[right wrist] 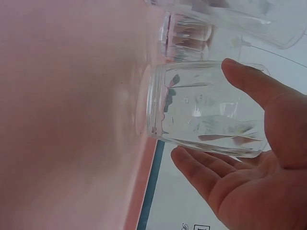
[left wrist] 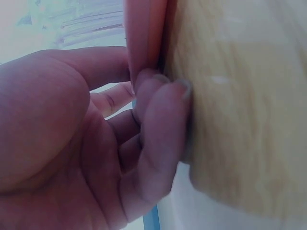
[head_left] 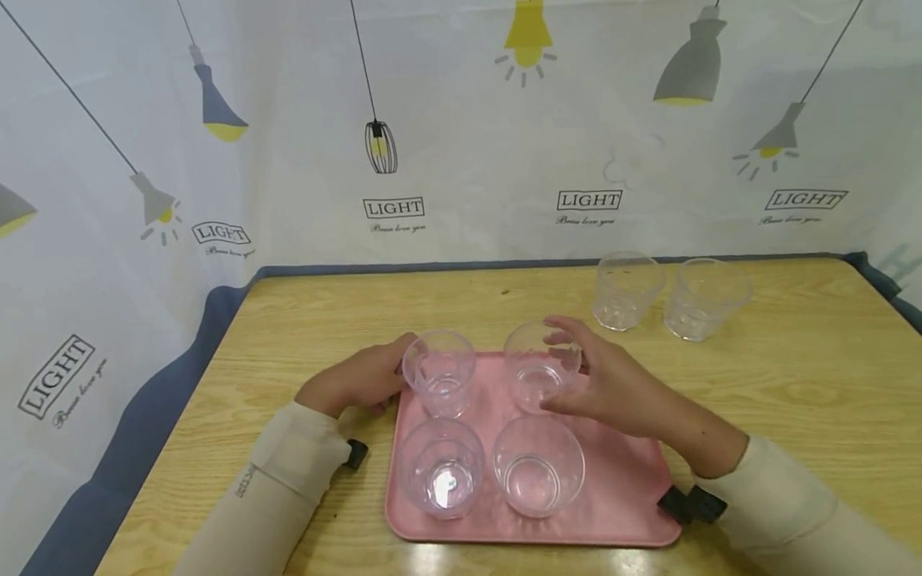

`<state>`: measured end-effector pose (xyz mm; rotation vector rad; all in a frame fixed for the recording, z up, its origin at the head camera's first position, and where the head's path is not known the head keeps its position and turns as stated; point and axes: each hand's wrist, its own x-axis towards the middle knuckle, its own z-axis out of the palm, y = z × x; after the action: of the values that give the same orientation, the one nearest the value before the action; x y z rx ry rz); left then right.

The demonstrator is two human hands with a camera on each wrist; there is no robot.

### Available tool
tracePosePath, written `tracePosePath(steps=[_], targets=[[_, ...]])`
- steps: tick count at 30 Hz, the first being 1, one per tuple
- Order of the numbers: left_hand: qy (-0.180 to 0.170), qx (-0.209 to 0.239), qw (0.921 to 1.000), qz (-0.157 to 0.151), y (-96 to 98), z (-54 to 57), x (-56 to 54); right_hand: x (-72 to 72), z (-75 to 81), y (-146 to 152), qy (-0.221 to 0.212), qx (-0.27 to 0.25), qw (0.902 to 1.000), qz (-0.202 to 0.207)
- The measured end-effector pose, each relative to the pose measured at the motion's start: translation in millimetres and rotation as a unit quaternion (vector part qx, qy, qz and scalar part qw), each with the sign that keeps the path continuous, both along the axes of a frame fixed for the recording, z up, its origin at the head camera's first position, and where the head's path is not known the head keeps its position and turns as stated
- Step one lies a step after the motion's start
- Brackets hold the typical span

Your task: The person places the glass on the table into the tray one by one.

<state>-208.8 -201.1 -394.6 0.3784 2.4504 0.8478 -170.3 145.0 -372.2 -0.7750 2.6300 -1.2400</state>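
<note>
My left hand (head_left: 370, 376) pinches the left edge of a pink tray (head_left: 612, 504). In the left wrist view, the thumb lies above the tray's rim (left wrist: 141, 38) and curled fingers reach beneath it. On the tray's far middle, my right hand (head_left: 612, 384) reaches round a clear cup (head_left: 529, 364), thumb on the near side and fingers on the far side. That cup (right wrist: 206, 105) stands with its base on the tray in the right wrist view. Other clear cups stand upright on the tray: one far left (head_left: 439, 376), one near left (head_left: 439, 464), one near middle (head_left: 539, 472).
Two more clear cups, one left (head_left: 627, 292) and one right (head_left: 702, 300), stand on the wooden table (head_left: 807, 360) at the back right. A lamp-printed cloth (head_left: 475, 160) hangs behind the table. Each wrist carries a black device.
</note>
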Motion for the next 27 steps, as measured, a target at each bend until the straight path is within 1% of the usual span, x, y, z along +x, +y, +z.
tracePosePath(steps=[5,9,14,16,23,27], targets=[[-0.002,0.001,1.0000,-0.001,0.3,-1.0,-1.1,-3.2,0.4,-2.6,-0.012,-0.002,0.9995,0.029],[-0.007,0.000,1.0000,0.000,0.5,-1.5,-1.5,-4.6,1.4,-4.3,-0.013,0.005,0.9990,0.044],[-0.007,-0.001,1.0000,-0.001,0.3,-1.8,-1.6,-4.2,1.8,-8.1,-0.013,0.026,0.9988,0.040],[-0.007,0.000,1.0000,-0.001,0.2,-2.1,-1.7,-4.1,1.2,-9.6,-0.014,0.024,0.9989,0.038],[-0.006,-0.001,1.0000,0.002,0.2,-1.1,-1.3,-5.5,-4.4,-13.1,-0.018,-0.012,0.9985,0.050],[-0.007,0.000,1.0000,0.002,-0.7,-1.6,-0.5,-4.7,-6.5,-13.6,-0.015,-0.009,0.9986,0.051]])
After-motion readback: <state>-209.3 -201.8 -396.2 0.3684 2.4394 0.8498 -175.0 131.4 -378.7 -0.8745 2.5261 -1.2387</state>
